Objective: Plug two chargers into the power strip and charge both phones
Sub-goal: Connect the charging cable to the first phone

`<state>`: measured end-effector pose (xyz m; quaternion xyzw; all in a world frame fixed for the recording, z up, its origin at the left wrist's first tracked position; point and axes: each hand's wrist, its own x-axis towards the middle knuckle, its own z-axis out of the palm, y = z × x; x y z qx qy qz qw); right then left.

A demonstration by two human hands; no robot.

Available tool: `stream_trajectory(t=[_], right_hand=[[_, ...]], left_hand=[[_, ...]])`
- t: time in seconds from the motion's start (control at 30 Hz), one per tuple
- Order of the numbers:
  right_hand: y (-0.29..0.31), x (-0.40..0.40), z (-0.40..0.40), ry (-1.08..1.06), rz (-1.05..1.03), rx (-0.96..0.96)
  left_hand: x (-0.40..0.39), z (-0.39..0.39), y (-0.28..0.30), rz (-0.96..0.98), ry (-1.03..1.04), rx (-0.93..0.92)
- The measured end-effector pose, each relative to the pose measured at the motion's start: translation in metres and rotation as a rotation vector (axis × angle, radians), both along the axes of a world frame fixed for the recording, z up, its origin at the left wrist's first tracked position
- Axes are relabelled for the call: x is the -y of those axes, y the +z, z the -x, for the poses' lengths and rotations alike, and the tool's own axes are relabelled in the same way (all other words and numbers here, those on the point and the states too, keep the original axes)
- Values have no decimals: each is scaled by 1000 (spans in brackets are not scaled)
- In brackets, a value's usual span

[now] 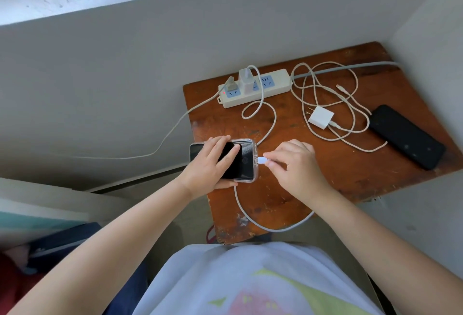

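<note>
A white power strip (275, 84) lies at the back of a small brown table (325, 172). One white charger (246, 79) is plugged into it, and its white cable (265, 228) loops forward across the table. My left hand (210, 164) grips a phone in a clear case (244, 162) at the table's left edge. My right hand (295, 167) pinches the cable's white connector (260, 160) right at the phone's end port. A second white charger (320, 117) lies unplugged among its coiled cable (350, 104). A second black phone (406, 137) rests at the right.
A grey plug (231, 84) sits in the strip's left socket, its cord trailing off the table to the left. The strip's thick grey cord (350, 67) runs to the right wall. Walls enclose the table behind and on the right. Bedding and fabric lie at lower left.
</note>
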<state>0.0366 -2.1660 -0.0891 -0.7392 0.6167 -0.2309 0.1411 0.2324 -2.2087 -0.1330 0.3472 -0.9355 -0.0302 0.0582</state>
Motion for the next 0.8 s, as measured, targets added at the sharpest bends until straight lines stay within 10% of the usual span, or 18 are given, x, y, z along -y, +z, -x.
stream_trajectory(t=[0.5, 0.8], right_hand=[[0, 3, 9, -93, -316, 245], [-4, -7, 1, -49, 113, -49]], left_hand=[[-1, 5, 2, -2, -5, -13], [-2, 7, 2, 12, 2, -28]])
